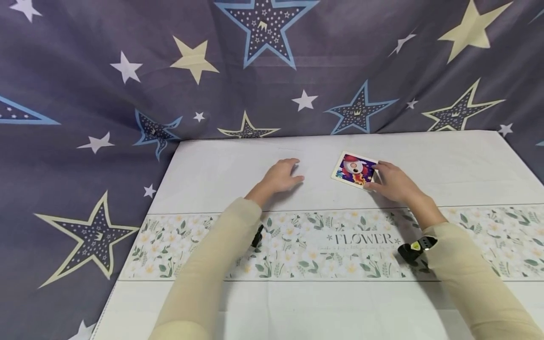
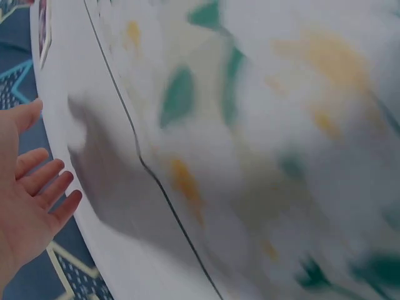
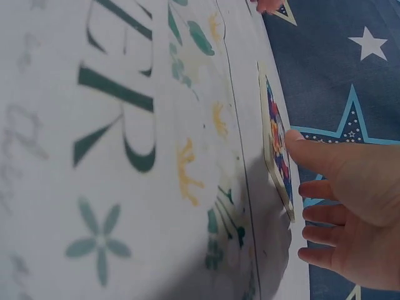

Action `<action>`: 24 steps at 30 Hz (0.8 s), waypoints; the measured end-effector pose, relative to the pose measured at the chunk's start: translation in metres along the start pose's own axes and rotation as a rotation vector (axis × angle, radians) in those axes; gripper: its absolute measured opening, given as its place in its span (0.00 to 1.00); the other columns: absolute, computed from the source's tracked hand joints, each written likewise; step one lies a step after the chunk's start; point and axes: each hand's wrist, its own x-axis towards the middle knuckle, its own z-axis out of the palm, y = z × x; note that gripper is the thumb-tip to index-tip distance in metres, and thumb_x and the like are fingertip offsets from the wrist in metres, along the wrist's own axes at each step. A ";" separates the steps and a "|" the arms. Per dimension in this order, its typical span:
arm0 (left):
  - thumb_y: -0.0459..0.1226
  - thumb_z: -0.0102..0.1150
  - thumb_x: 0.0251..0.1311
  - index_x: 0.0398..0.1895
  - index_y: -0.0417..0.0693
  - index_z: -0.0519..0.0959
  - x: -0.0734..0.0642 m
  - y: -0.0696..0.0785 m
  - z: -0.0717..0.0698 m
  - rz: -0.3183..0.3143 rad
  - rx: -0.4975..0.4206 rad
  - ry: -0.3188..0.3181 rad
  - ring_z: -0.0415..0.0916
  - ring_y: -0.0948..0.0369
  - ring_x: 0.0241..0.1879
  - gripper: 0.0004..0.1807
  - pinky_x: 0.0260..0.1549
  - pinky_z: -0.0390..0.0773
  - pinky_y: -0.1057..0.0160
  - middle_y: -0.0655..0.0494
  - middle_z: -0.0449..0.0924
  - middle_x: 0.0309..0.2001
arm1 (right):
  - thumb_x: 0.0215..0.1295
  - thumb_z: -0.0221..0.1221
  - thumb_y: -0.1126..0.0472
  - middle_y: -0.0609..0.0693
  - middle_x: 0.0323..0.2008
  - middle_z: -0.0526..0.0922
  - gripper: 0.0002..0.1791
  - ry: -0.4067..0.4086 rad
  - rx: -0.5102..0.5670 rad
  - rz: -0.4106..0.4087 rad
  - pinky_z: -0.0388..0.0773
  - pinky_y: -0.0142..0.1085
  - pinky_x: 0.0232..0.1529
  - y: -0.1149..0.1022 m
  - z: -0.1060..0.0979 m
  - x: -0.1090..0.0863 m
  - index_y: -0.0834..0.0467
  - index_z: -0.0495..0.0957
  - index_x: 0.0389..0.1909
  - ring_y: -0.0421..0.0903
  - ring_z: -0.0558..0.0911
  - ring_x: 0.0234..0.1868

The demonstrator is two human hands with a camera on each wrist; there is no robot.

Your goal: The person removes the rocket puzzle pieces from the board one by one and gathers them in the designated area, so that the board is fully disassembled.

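A small square picture board (image 1: pixel 355 169) with a cream border lies on the white cloth. Its picture shows a white and red cartoon figure with orange flames on dark purple. My right hand (image 1: pixel 396 183) is at the board's right side, thumb near the lower corner and fingers by the upper one. In the right wrist view the board (image 3: pixel 278 144) appears almost edge-on, and the thumb of the right hand (image 3: pixel 359 206) overlaps its edge. Left of the board, my left hand (image 1: pixel 281 176) holds nothing, its fingers spread apart. The left wrist view shows that hand (image 2: pixel 31 194) with its palm visible.
A white tablecloth (image 1: pixel 314 307) covers the table, with a printed flower band (image 1: pixel 297 243) across it. Behind and to the left hangs a dark curtain (image 1: pixel 140 28) with stars. Each wrist carries a black strapped device, such as the right wrist camera (image 1: pixel 410 252).
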 end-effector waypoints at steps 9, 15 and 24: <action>0.50 0.50 0.67 0.71 0.48 0.62 0.029 0.054 0.017 0.141 0.137 -0.051 0.61 0.55 0.71 0.31 0.72 0.59 0.61 0.52 0.66 0.70 | 0.65 0.58 0.50 0.75 0.70 0.51 0.41 -0.007 -0.007 -0.045 0.52 0.61 0.71 0.001 0.003 0.006 0.74 0.56 0.68 0.72 0.54 0.70; 0.49 0.50 0.67 0.70 0.48 0.63 0.047 0.081 0.029 0.173 0.145 -0.041 0.63 0.57 0.70 0.31 0.71 0.61 0.63 0.53 0.67 0.69 | 0.66 0.57 0.52 0.75 0.70 0.53 0.40 -0.012 0.015 -0.041 0.53 0.62 0.70 0.000 0.005 0.008 0.73 0.56 0.68 0.73 0.55 0.70; 0.49 0.51 0.67 0.68 0.51 0.66 0.065 0.094 0.048 0.135 0.130 0.013 0.61 0.59 0.71 0.28 0.71 0.60 0.66 0.55 0.65 0.70 | 0.65 0.59 0.54 0.75 0.68 0.58 0.37 0.021 -0.012 -0.060 0.57 0.60 0.69 -0.001 0.008 0.010 0.74 0.59 0.67 0.72 0.59 0.68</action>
